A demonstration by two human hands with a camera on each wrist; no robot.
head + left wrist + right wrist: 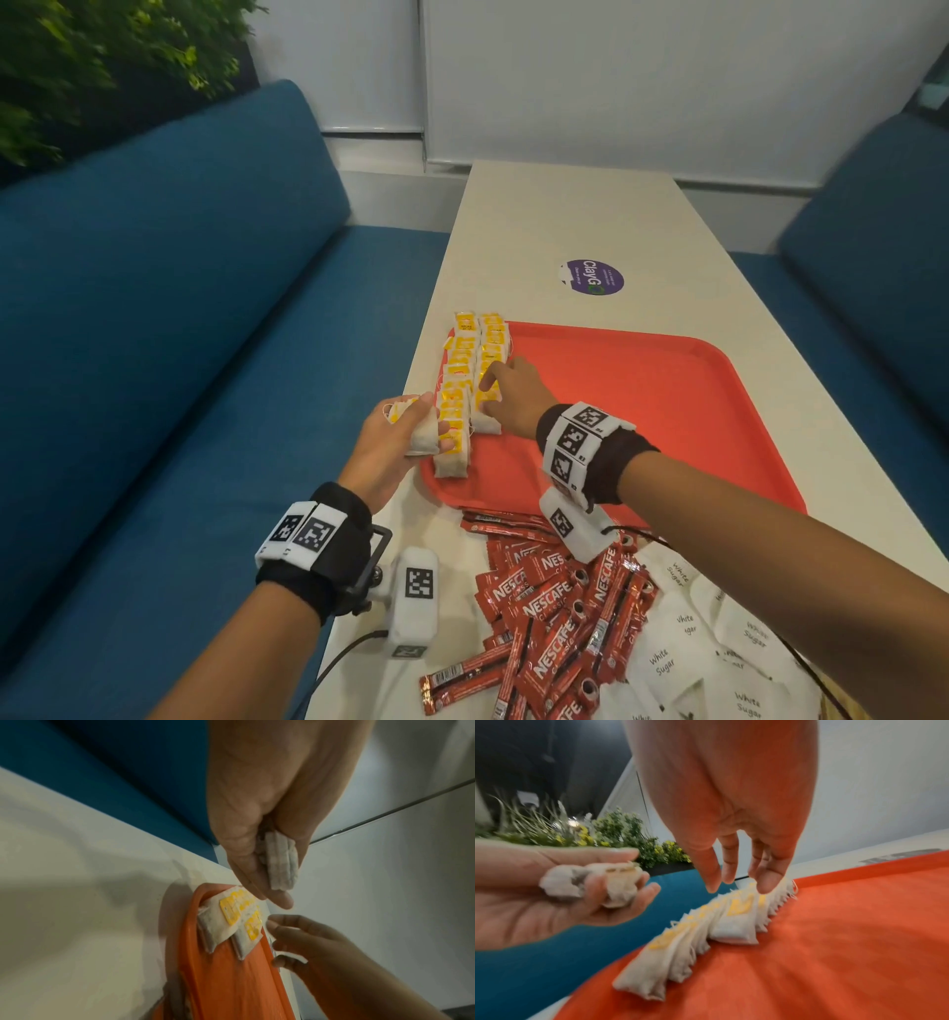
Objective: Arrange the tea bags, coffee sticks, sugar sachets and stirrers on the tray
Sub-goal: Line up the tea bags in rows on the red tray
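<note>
Two rows of white tea bags with yellow tags [470,380] [706,923] [231,919] lie overlapped along the left edge of the red tray [667,411] [834,943] [231,973]. My left hand [405,437] [270,862] [577,892], just off the tray's left edge, grips a small bunch of tea bags [418,429] [281,862] [590,884]. My right hand [506,395] [736,878] [295,939] hovers over the right row with fingers spread and straight, its tips touching the bags.
A heap of red coffee sticks [554,616] and white sugar sachets [719,642] lies on the white table [565,216] in front of the tray. A purple sticker [593,277] sits beyond the tray. Blue sofas [179,334] flank the table.
</note>
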